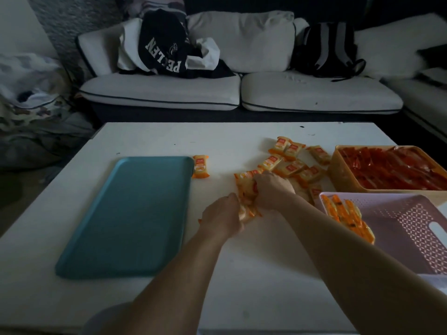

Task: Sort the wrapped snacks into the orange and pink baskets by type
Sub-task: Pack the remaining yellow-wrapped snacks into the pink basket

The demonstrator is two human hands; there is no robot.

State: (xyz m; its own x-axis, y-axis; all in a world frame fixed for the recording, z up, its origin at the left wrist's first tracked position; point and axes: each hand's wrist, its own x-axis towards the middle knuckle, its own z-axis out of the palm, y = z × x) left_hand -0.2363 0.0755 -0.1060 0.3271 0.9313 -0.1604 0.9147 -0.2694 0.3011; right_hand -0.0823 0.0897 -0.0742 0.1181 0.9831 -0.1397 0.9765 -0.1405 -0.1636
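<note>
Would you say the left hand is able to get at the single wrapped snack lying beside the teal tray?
Probably yes: only bare table lies between the left hand and that single snack. It grips a bunch of snacks with the right hand, though, so it must let go first.

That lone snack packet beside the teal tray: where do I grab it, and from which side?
Pinch the lone packet across its middle, coming from above and its right. It lies flat on the table, and the teal tray sits close along its left side, leaving little finger room there.
</note>
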